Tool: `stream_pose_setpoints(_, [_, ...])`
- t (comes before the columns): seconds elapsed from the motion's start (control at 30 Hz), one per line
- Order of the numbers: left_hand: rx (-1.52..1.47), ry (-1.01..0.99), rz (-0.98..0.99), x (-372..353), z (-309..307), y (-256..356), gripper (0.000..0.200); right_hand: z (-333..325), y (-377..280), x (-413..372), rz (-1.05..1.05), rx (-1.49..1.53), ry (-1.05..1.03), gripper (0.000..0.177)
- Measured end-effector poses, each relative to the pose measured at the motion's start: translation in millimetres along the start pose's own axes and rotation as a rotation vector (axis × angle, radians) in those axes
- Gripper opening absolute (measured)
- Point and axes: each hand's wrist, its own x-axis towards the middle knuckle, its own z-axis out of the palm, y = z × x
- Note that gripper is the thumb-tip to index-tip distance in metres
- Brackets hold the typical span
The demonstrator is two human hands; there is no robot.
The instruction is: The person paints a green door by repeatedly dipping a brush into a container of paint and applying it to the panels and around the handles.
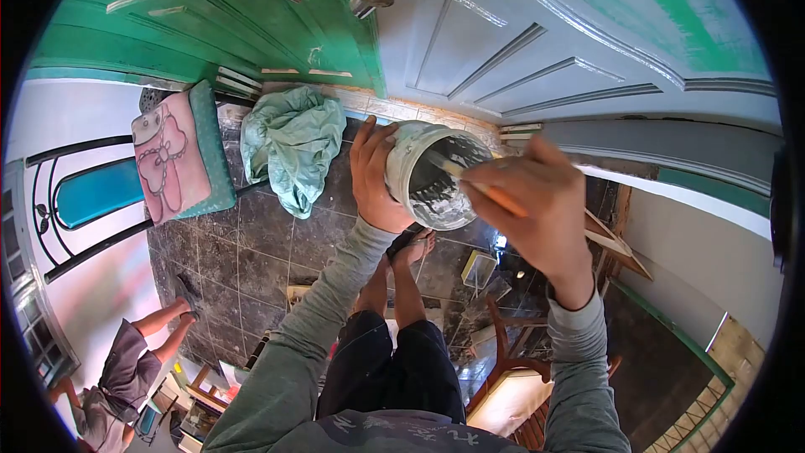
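Left of the paint tub (405,169), a green cloth (289,147) lies crumpled on the dark tiled floor. The left hand (373,178) wraps the tub's side, its grip closed round the wall, holding the tub tilted above the floor (grey-white paint coats the inside). Just right of the tub, the right hand (537,210) has its grip pinched shut on 1 brush (501,199), whose tip is down in the paint. It looks like stirring or loading. Lifting out cleanly would call for a wipe on the rim. Above the tub stands a part-grey door (503,50).
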Motion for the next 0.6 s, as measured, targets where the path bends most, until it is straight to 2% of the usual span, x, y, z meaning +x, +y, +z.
stream_pose_setpoints(0.07, [-0.026,0.026,0.026,1,0,-3,0.083,13,-8,2,-0.062,-0.097,-0.09,0.012])
stream_pose_setpoints(0.17, [-0.032,0.037,0.024,2,-9,-5,0.085,9,-20,9,-0.033,0.027,-0.158,0.013])
stream_pose_setpoints(0.37, [-0.053,0.135,-0.021,3,-23,-4,0.074,-35,-35,3,0.138,0.082,0.102,0.015])
stream_pose_setpoints(0.5, [-0.042,0.195,-0.02,5,-23,-7,0.075,-21,-16,-20,0.596,0.682,0.311,0.016])
stream_pose_setpoints(0.6, [0.035,0.179,-0.079,1,-17,-7,0.075,-13,11,-25,0.72,1.015,0.355,0.012])
